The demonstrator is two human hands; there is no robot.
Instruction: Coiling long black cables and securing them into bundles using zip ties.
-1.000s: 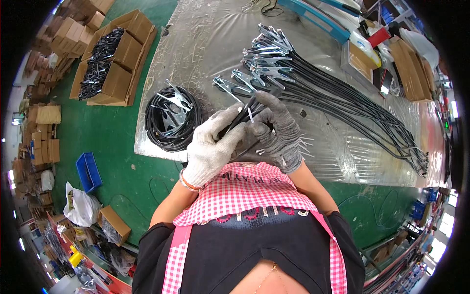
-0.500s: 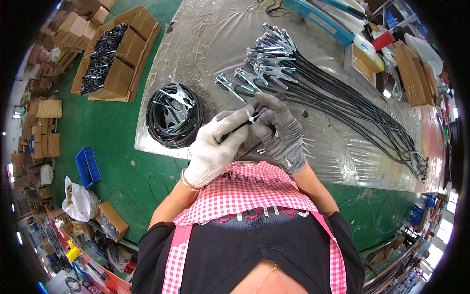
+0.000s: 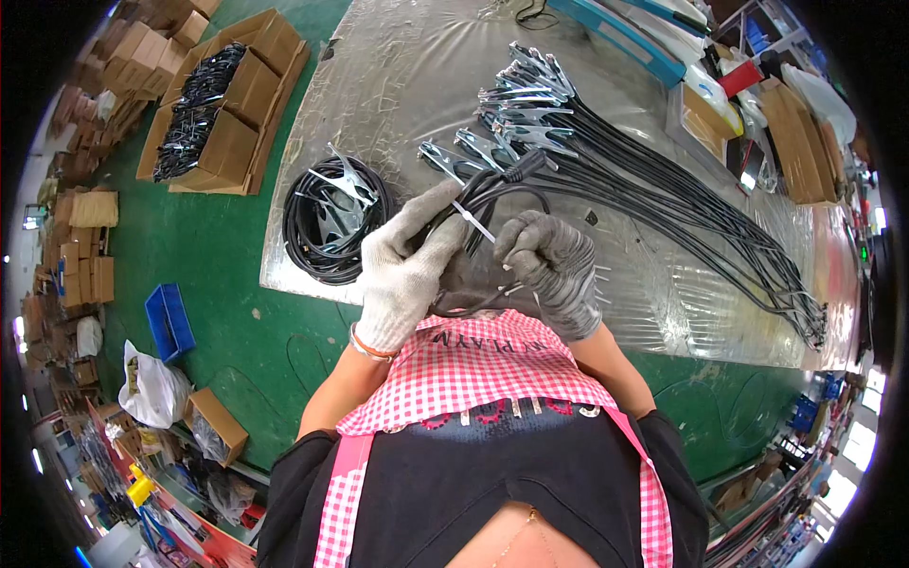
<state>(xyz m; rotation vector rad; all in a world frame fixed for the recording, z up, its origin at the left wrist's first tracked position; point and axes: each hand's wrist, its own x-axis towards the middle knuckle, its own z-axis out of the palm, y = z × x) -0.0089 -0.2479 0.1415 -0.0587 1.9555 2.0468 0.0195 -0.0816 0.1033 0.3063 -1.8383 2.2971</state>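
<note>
My left hand (image 3: 402,270), in a white glove, is closed around a looped bundle of black cable (image 3: 485,194) above the table's near edge. A dark connector-like end (image 3: 526,166) sticks out at the bundle's far right. Around the bundle runs a white cable tie (image 3: 473,221), its tail slanting toward my right. There my right hand (image 3: 554,270), in a grey glove, pinches the tail's end with curled fingers. To the left lies a finished-looking coil of black cable (image 3: 295,227) with metal clamps (image 3: 350,185) on it. Beyond my hands, several metal clamps (image 3: 525,109) sit on straight black cables (image 3: 663,180).
The table (image 3: 398,85) has a clear plastic cover. Loose white ties (image 3: 600,284) lie beside my right hand. A cardboard box (image 3: 222,147) of black parts stands on the left floor, near a blue crate (image 3: 170,322). A carton (image 3: 800,142) and bags crowd the far right.
My right hand has moved down and right from the bundle, drawing the tie's tail out straight. My left hand has shifted slightly left; more of the cable bundle shows between the hands.
</note>
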